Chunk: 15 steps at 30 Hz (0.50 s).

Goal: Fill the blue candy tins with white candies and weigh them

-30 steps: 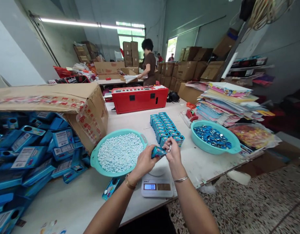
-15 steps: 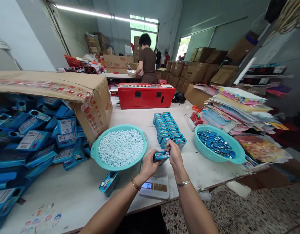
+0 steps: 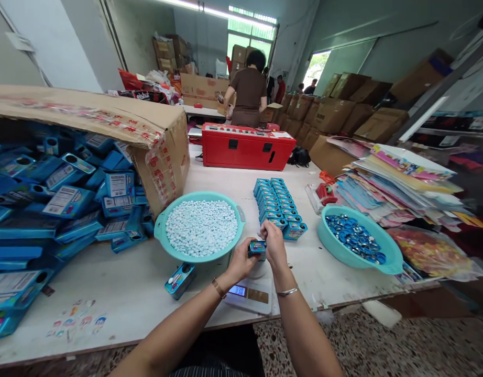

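Observation:
My left hand grips a small blue box by its left side, just above the white scale. Against the box's right end is my right hand, its fingers bent together; what they hold, if anything, is too small to make out. The scale's display is lit. Left of my hands, a turquoise basin holds pale blue pellets. Another blue box lies below that basin with a white pellet on it. Rows of blue boxes stand just beyond my right hand.
A large carton of blue boxes fills the left. At the right are a turquoise basin of blue metal caps and a stack of papers. A red machine stands behind, with a person beyond it.
The camera view has shifted. The blue box has come lower over the scale and its display now shows a different reading. The person behind has turned further away.

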Each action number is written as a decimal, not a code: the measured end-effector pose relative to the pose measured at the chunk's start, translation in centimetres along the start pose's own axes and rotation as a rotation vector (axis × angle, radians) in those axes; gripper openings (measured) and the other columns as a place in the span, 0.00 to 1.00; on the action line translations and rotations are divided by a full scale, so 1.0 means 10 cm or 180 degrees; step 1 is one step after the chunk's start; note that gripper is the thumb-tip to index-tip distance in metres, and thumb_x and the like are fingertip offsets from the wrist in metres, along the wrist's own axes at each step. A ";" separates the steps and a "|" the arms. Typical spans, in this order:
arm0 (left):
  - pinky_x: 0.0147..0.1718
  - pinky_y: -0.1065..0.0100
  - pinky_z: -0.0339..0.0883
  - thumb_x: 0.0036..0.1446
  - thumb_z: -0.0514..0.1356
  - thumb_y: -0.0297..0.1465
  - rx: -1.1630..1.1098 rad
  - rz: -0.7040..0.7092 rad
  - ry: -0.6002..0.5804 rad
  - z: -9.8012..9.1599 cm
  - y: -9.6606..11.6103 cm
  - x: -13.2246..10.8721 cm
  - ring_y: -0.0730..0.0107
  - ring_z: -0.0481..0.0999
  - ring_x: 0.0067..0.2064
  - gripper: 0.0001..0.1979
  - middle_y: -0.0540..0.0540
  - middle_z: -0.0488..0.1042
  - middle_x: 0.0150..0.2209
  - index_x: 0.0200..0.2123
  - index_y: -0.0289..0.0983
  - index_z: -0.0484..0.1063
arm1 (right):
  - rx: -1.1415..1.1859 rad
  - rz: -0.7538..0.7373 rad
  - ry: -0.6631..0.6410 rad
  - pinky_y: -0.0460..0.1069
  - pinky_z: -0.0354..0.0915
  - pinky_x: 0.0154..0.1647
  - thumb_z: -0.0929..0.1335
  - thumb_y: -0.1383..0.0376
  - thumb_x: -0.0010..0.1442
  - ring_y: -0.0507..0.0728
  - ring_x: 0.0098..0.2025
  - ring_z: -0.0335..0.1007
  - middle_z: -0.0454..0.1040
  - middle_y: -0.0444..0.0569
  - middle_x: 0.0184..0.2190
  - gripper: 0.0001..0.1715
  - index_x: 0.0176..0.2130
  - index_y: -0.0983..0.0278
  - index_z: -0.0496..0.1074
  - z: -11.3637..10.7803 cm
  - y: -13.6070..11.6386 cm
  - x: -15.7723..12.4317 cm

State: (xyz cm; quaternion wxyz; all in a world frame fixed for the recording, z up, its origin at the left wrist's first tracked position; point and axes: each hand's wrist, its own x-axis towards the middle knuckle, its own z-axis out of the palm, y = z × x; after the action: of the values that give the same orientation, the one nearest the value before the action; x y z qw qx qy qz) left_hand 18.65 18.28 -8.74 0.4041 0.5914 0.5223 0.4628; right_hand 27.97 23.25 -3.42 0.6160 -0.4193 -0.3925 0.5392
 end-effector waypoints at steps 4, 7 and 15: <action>0.54 0.55 0.66 0.48 0.64 0.24 0.0051 -0.0039 0.0030 -0.02 -0.02 -0.02 0.57 0.75 0.53 0.28 0.41 0.76 0.51 0.54 0.37 0.67 | 0.0886 0.0439 0.0170 0.44 0.53 0.20 0.67 0.63 0.53 0.46 0.17 0.43 0.48 0.34 0.16 0.18 0.20 0.61 0.55 -0.14 -0.18 0.05; 0.62 0.50 0.58 0.50 0.64 0.26 0.0296 0.0096 0.0174 -0.12 0.01 -0.18 0.52 0.65 0.64 0.35 0.33 0.66 0.62 0.62 0.34 0.60 | 0.1387 0.0431 0.0082 0.42 0.54 0.19 0.66 0.65 0.54 0.46 0.16 0.45 0.48 0.34 0.16 0.18 0.21 0.61 0.52 -0.44 -0.36 0.08; 0.50 0.58 0.74 0.62 0.57 0.33 0.0638 0.0500 0.1029 -0.81 0.00 -1.34 0.60 0.77 0.53 0.17 0.40 0.76 0.53 0.54 0.39 0.68 | 0.1870 0.0194 0.0609 0.40 0.54 0.16 0.65 0.70 0.49 0.45 0.15 0.48 0.49 0.35 0.15 0.16 0.20 0.62 0.51 -1.24 -0.36 -0.24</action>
State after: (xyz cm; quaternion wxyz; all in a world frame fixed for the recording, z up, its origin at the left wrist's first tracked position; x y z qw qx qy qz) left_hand 10.43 4.92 -8.48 0.2167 0.5856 0.5760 0.5276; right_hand 40.55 19.49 -4.36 0.7286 -0.2837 -0.1473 0.6058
